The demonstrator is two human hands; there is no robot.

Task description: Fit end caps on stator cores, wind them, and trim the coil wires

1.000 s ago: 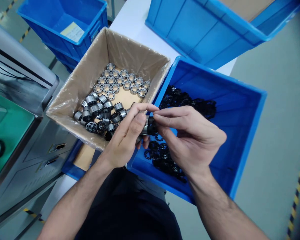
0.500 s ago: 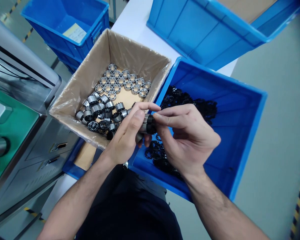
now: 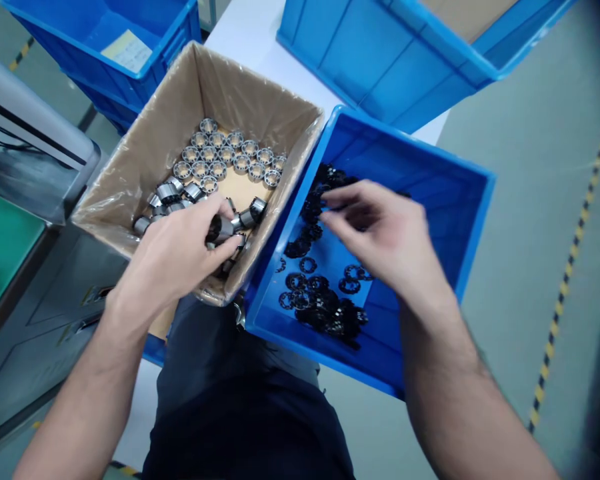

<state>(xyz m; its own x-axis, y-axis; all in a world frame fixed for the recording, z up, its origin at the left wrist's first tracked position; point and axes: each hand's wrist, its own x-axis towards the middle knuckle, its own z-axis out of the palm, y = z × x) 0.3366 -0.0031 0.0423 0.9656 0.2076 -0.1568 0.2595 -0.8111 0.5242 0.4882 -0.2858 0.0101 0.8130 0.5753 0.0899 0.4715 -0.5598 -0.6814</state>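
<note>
My left hand is down in the plastic-lined cardboard box, fingers curled round a metal cylindrical part among several loose ones. Neat rows of ring-shaped metal parts stand at the box's far side. My right hand hovers over the blue bin, fingers bent and pinching toward the black plastic rings heaped inside; whether it holds one is hidden.
A second blue bin with cardboard in it sits at the back right on the white table. Another blue crate with a paper slip is at the back left. A grey and green machine stands to the left.
My hands, which held one part together between them, have separated. The left dropped into the cardboard box with the metal part; the right moved out over the black rings. The camera view shifted.
</note>
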